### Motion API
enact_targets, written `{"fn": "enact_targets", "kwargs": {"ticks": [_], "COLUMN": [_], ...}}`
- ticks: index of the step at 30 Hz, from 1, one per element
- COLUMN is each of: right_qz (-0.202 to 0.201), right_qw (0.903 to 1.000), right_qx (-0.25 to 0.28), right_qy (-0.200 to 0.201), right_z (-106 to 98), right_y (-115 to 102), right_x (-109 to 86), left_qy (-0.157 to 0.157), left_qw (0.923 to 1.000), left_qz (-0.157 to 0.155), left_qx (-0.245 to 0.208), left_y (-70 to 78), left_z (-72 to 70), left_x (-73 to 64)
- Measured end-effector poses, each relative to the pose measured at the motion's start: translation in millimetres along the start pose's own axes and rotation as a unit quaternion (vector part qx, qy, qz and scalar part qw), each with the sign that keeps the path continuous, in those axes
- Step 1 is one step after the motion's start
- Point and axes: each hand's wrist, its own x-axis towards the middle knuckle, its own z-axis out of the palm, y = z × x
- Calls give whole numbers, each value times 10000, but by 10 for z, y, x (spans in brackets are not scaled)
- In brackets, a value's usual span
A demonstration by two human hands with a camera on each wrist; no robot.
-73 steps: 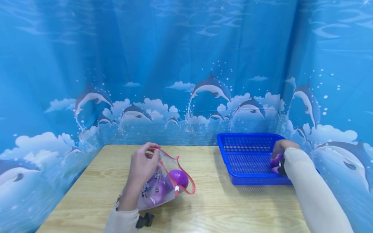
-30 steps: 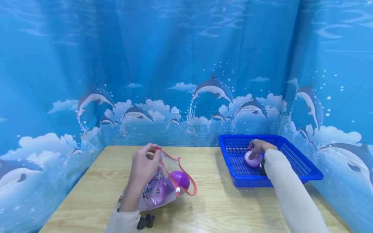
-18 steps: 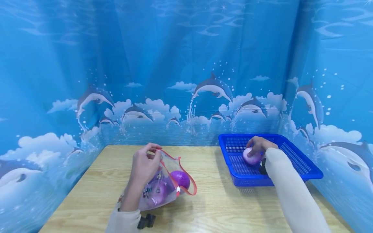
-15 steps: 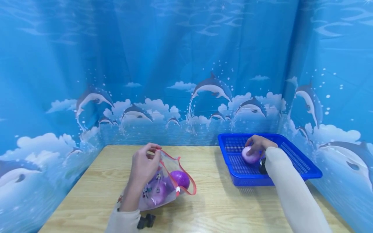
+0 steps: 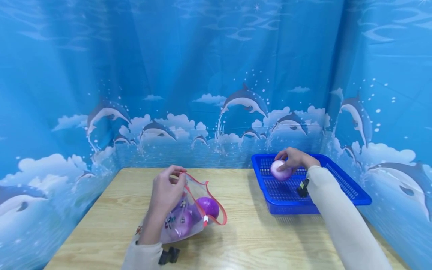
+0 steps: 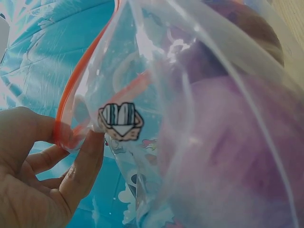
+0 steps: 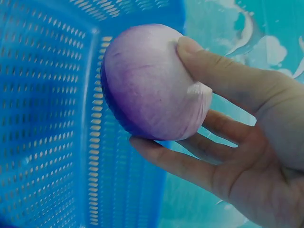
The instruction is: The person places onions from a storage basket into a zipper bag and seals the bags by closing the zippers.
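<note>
My left hand [image 5: 167, 191] pinches the red-zippered rim of a clear plastic zip bag [image 5: 194, 228], holding its mouth open toward the right. Inside the bag sit purple onions [image 5: 207, 207]; the left wrist view shows them blurred through the film. My right hand [image 5: 294, 159] grips a purple-and-white onion [image 7: 152, 85] between thumb and fingers. That onion is raised over the left part of the blue basket [image 5: 287, 210]. In the right wrist view the thumb lies on the onion's upper side and a fingertip on its underside.
The blue perforated basket stands at the right of the wooden table [image 5: 246, 240]. A blue curtain [image 5: 202, 75] printed with dolphins hangs behind the table and along both sides. Black wrist mounts [image 5: 168, 255] sit on both sleeves.
My right hand has moved from the basket's right side to its left part, then lifted the onion up and leftward. The left hand and the bag have stayed in place.
</note>
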Motion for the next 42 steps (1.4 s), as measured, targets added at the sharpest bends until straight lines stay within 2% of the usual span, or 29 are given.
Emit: {"fn": "enact_targets", "kwargs": {"ticks": [10,15,22,28,36,42], "right_qz": [-556,-772,-1285,-1678,-2078,-2570], "right_qw": [9964,9941,9867,9804,9737,9617], "right_qx": [-493,-580,-794,-811,-733,-740], "right_qy": [401,494,607,641,574,595], "right_z": [20,26,43,84,226,371], "right_y": [-169,-334,-657,-989,-1392,-1661], "right_x": [-54,-116,-175,-238,-334,-438], "left_qy": [-19,17,9,24,-30,-29], "left_qw": [10000,9999,10000,9999,10000,10000], "left_qz": [62,116,31,146,87,62], "left_qx": [66,84,75,56,13,12], "left_y": [-4,4,14,20,12,5], "left_z": [5,8,15,28,46,52], "left_x": [-1,-4,-10,-16,-13,-10]}}
